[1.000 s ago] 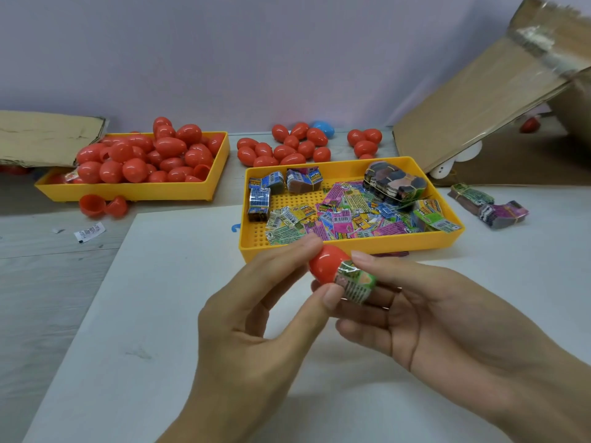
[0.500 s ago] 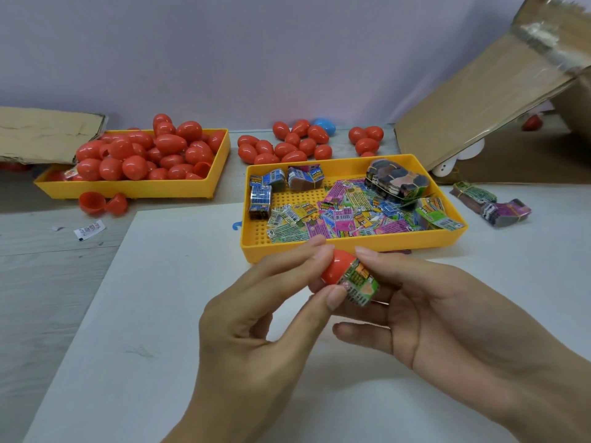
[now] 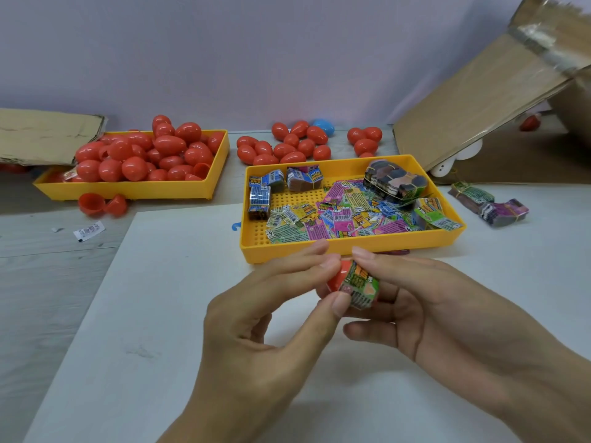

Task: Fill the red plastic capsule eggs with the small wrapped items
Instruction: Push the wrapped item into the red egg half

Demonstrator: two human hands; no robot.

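Wrapped item (image 3: pixel 359 287) now deeper in red egg half (image 3: pixel 337 278).

Egg tray (image 3: pixel 134 188) left of, seemingly behind, packet tray (image 3: pixel 351 247).

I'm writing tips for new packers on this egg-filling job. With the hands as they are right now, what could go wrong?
1. The wrapped item sticks well out of the red egg half; if not folded tighter, the egg may not close.
2. Left hand and right hand pinch only with fingertips, so the smooth half could slip.
3. The yellow tray sits just beyond the hands; a jerk could bump it.
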